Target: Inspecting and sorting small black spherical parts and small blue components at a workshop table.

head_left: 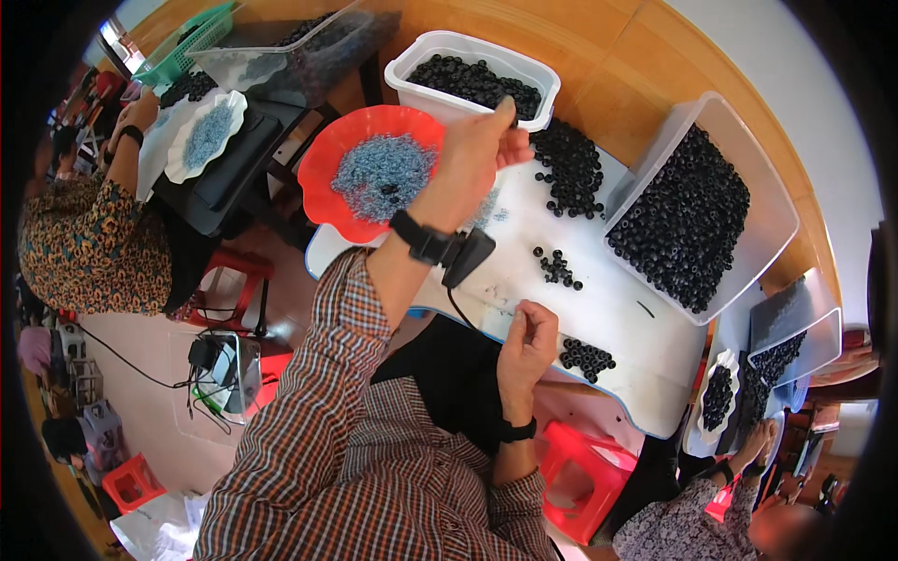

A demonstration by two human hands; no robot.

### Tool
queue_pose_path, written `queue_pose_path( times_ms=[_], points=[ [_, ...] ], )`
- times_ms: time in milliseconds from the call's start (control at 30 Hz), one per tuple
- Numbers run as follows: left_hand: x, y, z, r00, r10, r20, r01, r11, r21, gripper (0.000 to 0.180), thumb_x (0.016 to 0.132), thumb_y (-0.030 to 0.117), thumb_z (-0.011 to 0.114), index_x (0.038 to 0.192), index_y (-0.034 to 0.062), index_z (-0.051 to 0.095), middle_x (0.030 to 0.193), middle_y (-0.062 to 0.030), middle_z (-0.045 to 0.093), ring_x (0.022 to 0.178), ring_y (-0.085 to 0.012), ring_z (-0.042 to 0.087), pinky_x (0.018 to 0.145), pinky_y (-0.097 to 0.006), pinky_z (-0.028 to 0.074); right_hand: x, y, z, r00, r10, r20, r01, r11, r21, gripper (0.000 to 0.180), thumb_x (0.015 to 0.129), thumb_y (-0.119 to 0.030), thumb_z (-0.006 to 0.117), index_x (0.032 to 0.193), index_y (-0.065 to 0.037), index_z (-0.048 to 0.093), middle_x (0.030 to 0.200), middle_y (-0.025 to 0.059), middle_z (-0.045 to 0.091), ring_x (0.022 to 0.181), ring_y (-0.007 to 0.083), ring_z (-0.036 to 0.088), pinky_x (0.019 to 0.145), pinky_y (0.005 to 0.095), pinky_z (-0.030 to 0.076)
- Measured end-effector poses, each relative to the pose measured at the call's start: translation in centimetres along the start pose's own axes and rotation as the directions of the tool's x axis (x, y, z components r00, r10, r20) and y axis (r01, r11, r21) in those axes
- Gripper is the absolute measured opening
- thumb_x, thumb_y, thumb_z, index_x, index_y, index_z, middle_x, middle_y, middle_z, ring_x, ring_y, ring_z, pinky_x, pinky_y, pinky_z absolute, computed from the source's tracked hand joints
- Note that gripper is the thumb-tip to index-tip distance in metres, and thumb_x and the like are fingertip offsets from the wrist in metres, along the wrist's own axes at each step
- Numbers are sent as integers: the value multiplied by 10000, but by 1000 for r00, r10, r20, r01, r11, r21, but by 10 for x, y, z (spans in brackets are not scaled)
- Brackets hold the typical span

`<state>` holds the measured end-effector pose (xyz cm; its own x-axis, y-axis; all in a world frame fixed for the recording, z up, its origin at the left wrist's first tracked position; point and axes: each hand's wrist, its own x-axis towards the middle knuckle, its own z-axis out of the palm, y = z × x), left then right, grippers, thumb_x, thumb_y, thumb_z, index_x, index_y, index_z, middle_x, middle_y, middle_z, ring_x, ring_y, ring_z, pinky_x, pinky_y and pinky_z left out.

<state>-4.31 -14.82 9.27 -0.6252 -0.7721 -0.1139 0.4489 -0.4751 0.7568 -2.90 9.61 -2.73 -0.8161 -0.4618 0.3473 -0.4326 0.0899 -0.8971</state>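
Observation:
My left hand point(485, 142) is stretched over the near side of a white tub point(404, 75) of small black ring-like parts point(477, 82). Its thumb stands apart and its fingers are partly bent, with nothing visible in them. Below that forearm lies a red scalloped dish point(323, 140) with tiny pale blue-grey pieces point(383, 173). At the table's front edge, my right hand point(528, 353) is closed, thumb against the forefinger; whatever it may pinch is too small to make out. A cluster of black rings point(587, 359) lies just right of it, and a smaller group point(558, 269) lies farther back.
On the white table point(645, 360), a large translucent bin point(748, 271) of black rings leans at the right. A black heap point(568, 168) lies beside the tub. Co-workers sit left point(94, 243) and lower right point(687, 519). Red stools point(585, 477) stand below; a cable point(463, 313) hangs from my left wrist.

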Motion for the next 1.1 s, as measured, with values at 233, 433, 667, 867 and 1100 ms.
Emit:
queue_pose_path(
  times_ms=[233, 433, 667, 867, 1100],
  points=[
    [-4, -10, -14, 998, 47, -47, -50, 997, -60, 281, 975, 195, 584, 1023, -82, 595, 894, -131, 642, 775, -207, 642, 736, -357, 582, 1, -2, -1, 998, -67, 3, 68, 997, -23, 133, 885, 68, 588, 1001, 3, 590, 970, 103, 598, 801, 168, 596, 703, 271, 505],
    [-67, -19, -52, 996, 37, -81, -31, 997, 77, 270, 969, 182, 592, 1075, -64, 623, 897, -110, 657, 751, -160, 626, 714, -316, 562, 2, -1, -3, 999, -42, 34, 43, 998, -42, 145, 876, 71, 592, 1003, 2, 585, 971, 109, 593, 808, 177, 598, 703, 273, 505],
    [-131, -52, -83, 993, 33, -112, 30, 859, 512, 178, 933, 147, 634, 1009, -5, 691, 848, -37, 671, 640, -59, 566, 580, -210, 477, 2, 0, -2, 998, -45, 47, 46, 999, -28, 146, 878, 73, 584, 1008, 6, 582, 998, 117, 603, 839, 193, 613, 730, 283, 524],
    [-130, -80, -99, 873, 460, 163, -305, 253, 918, 159, 840, 46, 683, 997, 28, 697, 817, -80, 639, 649, -152, 610, 559, -263, 474, 1, 1, -3, 995, -77, 58, 79, 997, -22, 160, 873, 82, 581, 1014, 7, 581, 1003, 119, 601, 844, 197, 612, 731, 284, 523],
    [-125, -77, -87, 889, 396, 231, -267, 39, 963, 201, 791, 98, 715, 984, 44, 702, 788, -135, 588, 725, -306, 598, 636, -400, 485, 2, -3, -3, 993, -103, 62, 107, 992, -73, 177, 863, 94, 581, 1016, 4, 580, 1000, 118, 600, 847, 194, 610, 727, 281, 520]
  ],
)
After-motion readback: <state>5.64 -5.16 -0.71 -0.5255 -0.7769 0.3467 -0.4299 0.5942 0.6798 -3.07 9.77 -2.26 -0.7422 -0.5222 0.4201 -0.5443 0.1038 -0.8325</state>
